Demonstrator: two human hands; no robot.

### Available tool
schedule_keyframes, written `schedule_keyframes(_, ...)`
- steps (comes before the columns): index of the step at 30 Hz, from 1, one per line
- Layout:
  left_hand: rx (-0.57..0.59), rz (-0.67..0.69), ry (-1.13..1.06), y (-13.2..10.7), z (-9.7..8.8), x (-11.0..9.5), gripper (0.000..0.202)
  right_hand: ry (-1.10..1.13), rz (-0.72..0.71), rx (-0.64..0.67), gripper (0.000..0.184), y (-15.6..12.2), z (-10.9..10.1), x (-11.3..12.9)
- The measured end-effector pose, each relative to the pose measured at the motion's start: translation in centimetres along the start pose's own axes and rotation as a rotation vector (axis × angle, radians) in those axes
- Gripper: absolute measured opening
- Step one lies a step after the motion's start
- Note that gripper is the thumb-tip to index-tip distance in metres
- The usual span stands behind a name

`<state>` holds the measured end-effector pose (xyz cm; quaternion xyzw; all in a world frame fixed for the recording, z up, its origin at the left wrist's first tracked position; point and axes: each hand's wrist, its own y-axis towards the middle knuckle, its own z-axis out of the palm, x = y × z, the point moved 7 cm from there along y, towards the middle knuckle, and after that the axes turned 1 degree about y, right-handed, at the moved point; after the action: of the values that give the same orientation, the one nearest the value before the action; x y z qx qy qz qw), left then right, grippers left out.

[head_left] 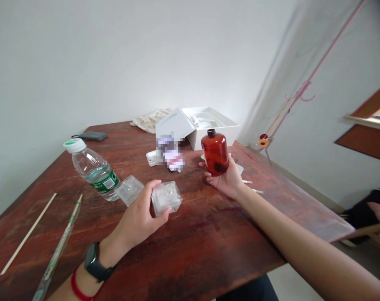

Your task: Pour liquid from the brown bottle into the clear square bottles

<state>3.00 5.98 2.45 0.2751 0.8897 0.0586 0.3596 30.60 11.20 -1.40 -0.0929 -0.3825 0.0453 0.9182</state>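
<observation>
My right hand (225, 179) is closed around the lower part of an amber bottle (215, 150), which it holds upright above the table. The bottle's narrow neck has no cap, and something dark shows at its base. My left hand (146, 209) has its thumb and fingers on either side of a clear square glass bottle (167, 198) with a round opening on top. A second clear square bottle (130, 189) stands just left of that hand. Beside it leans or stands a plastic water bottle (95, 171) with a white cap and green label, partly filled.
A wooden table (190, 255) carries a thin stick (28, 234) and wrapped chopsticks (59, 246) at left. At the back are a dark grey pouch-like item (92, 136), a cloth (149, 120), an open white box (215, 136) and a small white case (152, 158).
</observation>
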Motion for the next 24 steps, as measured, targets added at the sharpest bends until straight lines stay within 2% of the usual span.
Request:
schedule_keyframes(11,0.013,0.0,0.002,-0.02,0.0,-0.02,0.059,0.026,-0.007,-0.019,0.074,-0.14,0.08,0.1)
schedule_keyframes(24,-0.005,0.018,0.013,-0.22,0.13,0.29,0.061,0.026,-0.018,0.051,0.075,0.01,0.26,0.24)
